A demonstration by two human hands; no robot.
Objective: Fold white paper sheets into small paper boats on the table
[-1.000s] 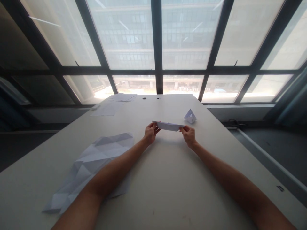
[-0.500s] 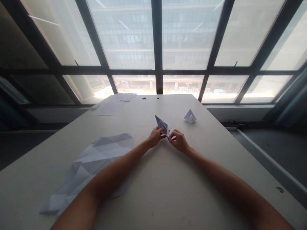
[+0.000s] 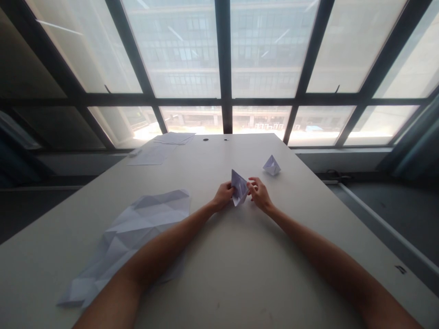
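The right hand (image 3: 259,194) has let go of the folded paper (image 3: 239,187).

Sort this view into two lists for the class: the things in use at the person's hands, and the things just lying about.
In use: folded white paper, gripped by the left hand; right hand close beside it.

Lying about: folded paper boat; creased unfolded sheet; stack of paper sheets; loose sheet.

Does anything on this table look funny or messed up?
Yes: the big white paper sheet on the left is covered in criss-cross creases and does not lie flat, unlike the smooth sheets farther along the table.
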